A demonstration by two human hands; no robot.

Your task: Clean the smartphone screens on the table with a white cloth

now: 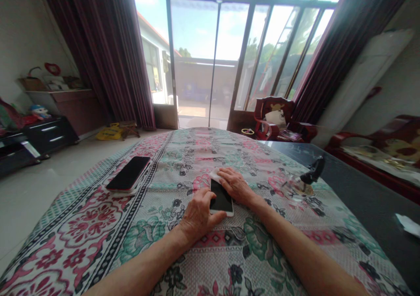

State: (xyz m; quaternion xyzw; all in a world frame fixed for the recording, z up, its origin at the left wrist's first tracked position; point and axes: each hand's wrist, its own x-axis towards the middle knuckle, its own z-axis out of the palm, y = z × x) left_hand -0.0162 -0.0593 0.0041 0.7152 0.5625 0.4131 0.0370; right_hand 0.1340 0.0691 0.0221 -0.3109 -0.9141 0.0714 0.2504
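In the head view, holds the white-framed smartphone [221, 200] with the left hand [202, 209], grasping by the fingers over its left edge and by the thumb across its near end. With the bent fingers of the right hand [233, 183], presses on a white cloth [214, 173], perhaps a tissue, at the far end of the same phone; seems to grasp it, though covering a good part of it from sight. Keeps this phone flat, screen up, on the flower-patterned worktop [210, 261], between both hands.

As for progress, looks to be partway through the cloth work, by judgement: has the phone steadied and the cloth already in place on it, but neither one yet released. Cannot tell how much of the screen is done; probably leaves some nearer part for later.

Farther left, well apart from both hands, shows also a black smartphone [128, 173], apparently untouched.
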